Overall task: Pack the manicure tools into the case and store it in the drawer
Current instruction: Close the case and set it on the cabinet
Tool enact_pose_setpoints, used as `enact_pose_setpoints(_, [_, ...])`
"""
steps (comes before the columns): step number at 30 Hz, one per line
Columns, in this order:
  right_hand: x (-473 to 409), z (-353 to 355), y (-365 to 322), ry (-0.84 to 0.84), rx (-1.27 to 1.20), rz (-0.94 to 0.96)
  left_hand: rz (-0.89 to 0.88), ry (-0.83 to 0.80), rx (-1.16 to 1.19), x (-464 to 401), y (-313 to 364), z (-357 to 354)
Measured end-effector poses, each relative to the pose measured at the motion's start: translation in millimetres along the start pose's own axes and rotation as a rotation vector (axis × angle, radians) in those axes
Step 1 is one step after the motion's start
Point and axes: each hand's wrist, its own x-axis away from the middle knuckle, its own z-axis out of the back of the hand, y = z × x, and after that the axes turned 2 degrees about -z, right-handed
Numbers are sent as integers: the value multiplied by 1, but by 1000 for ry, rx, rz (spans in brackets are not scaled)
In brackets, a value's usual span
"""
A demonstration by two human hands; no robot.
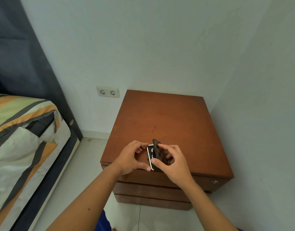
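A small dark manicure case (157, 151) with a silver rim lies near the front edge of the brown nightstand (168, 117). Its lid stands half raised, and metal tools show inside the base (150, 153). My right hand (174, 164) grips the lid from the right, thumb at the case's near end. My left hand (132, 158) touches the case's left rim, thumb at the near corner and fingertips at the far corner. The nightstand's drawer fronts (150, 189) below the top are shut.
The nightstand stands in a corner against white walls. A double wall socket (108, 92) sits to its left. A bed with striped bedding (21, 130) and a dark headboard fills the left side. Pale floor tiles lie between bed and nightstand.
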Motion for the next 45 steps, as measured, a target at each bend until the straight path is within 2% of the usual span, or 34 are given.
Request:
enact_pose_setpoints(5, [-3, 5, 9, -138, 181, 61, 3, -16, 19, 0, 0, 3])
enact_pose_setpoints(12, [-7, 20, 14, -226, 260, 130, 3, 15, 57, 2, 2, 3])
enact_pose_setpoints(20, [-32, 43, 12, -407, 317, 160, -2, 17, 32, 3, 3, 1])
enact_pose_setpoints(27, [-42, 48, 24, -301, 283, 121, -6, 31, 8, 2, 3, 0])
enact_pose_setpoints(45, [-39, 44, 33, -217, 193, 106, -15, 45, -52, 2, 3, -2])
